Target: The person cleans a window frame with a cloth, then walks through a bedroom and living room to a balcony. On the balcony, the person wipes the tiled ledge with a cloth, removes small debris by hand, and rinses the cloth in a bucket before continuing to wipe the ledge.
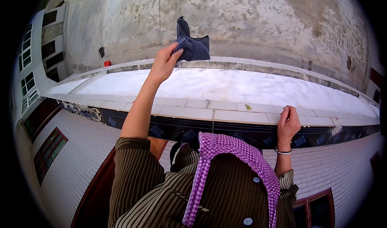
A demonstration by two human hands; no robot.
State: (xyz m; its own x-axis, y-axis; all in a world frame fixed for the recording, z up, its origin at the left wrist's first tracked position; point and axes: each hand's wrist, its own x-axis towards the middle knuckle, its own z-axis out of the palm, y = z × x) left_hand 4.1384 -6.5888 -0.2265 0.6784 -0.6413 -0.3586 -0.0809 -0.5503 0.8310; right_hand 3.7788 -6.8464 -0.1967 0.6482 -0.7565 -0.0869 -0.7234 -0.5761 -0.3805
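My left hand (165,61) is stretched out ahead, with a dark blue-grey cloth (193,48) pinched between thumb and fingers. The cloth hangs bunched, one corner sticking up, above the far edge of the white strip (193,83). My right hand (288,123) is curled into a fist at the near tiled ledge (232,115); nothing shows in it. Whether the fist touches the ledge I cannot tell. A bangle (283,152) circles the right wrist.
Beyond the far ledge (257,66) lies stained concrete ground (226,13) with a small red object (107,63) on it. A yellow-green scrap (248,107) rests on the near ledge. Dark patterned tiles (181,131) face its side. A building (30,61) stands at left.
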